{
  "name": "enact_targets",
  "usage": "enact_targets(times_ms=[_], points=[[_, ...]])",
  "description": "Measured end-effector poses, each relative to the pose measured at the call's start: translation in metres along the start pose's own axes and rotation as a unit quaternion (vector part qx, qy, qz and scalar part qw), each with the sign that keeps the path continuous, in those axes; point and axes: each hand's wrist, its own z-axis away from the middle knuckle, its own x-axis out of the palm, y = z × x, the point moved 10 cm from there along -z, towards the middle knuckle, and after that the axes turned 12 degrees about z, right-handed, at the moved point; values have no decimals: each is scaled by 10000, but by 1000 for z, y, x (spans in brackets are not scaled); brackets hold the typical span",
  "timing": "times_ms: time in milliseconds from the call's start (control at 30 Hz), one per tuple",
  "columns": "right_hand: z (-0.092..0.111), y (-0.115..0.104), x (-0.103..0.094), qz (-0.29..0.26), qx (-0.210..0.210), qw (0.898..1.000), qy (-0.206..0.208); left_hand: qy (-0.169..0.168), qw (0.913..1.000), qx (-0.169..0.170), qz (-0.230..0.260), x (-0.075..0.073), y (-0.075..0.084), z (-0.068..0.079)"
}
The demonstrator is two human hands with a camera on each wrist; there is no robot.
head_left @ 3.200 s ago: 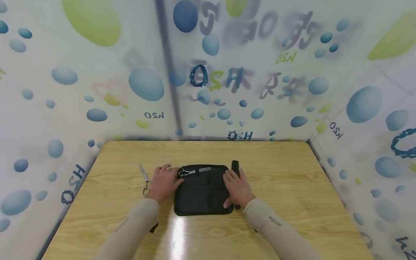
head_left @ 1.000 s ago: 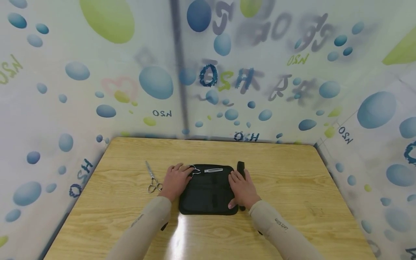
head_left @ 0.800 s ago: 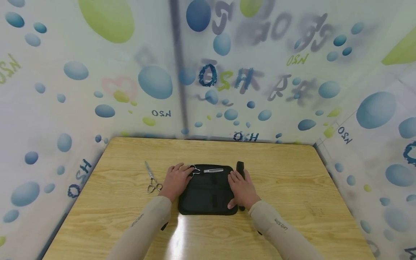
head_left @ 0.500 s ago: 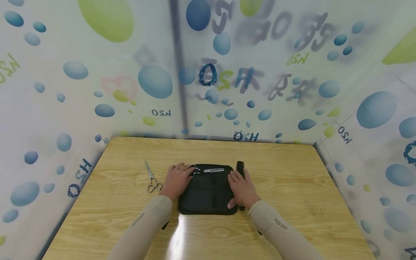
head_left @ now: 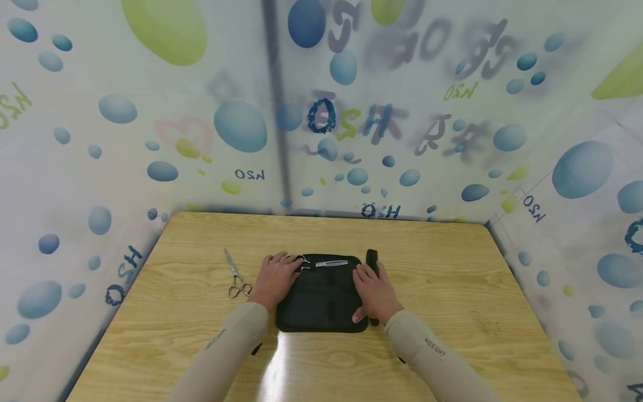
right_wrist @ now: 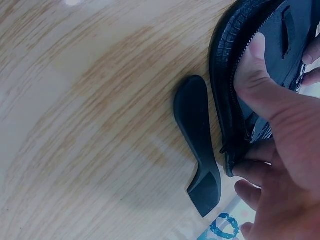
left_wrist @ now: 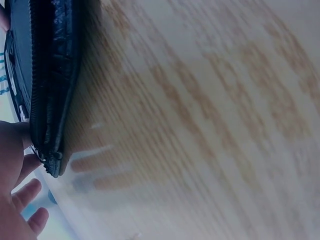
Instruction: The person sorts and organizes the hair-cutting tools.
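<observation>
A black zip case (head_left: 321, 307) lies unzipped and spread out on the table. Along its far edge lies a pair of thinning scissors (head_left: 331, 263), blades pointing right, crossed by a dark loop. My left hand (head_left: 275, 279) holds the scissors' finger rings at the case's far left corner; its fingers partly cover them. On the right side of the case rests my right hand (head_left: 375, 290); its thumb (right_wrist: 252, 65) presses by the zip. Beside that hand lies a black tool (right_wrist: 197, 135) with a rounded handle and angled flat end; its kind is unclear.
Another pair of silver scissors (head_left: 236, 276) lies left of my left hand, blades slightly parted and pointing away. The wooden table (head_left: 432, 251) meets a patterned wall (head_left: 201, 190) at the back, with further walls at both sides.
Compared with 3.2 s ago, the thinning scissors have slid right through the loop, my left hand moving with them. The last second shows only a slight further slide. My right hand stays on the case.
</observation>
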Motion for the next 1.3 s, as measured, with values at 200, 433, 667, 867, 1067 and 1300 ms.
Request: enact_targets(times_ms=[200, 433, 667, 867, 1067, 1300], points=[[0, 0, 1, -34, -6, 10000, -15, -52, 10000, -18, -58, 1, 0, 0], [0, 0, 0, -37, -16, 10000, -11, -201, 9998, 7, -86, 1, 3, 0], [0, 0, 2, -70, -26, 9999, -76, -306, 9995, -16, -24, 1, 5, -1], [-1, -1, 2, -94, -22, 9999, -40, -190, 9996, 5, 212, 2, 7, -2], [-1, -1, 2, -128, -5, 9999, -68, -217, 9997, 1, 111, 3, 7, -4], [0, 0, 0, -115, -9, 9999, -28, -167, 9997, 74, 158, 2, 8, -4]])
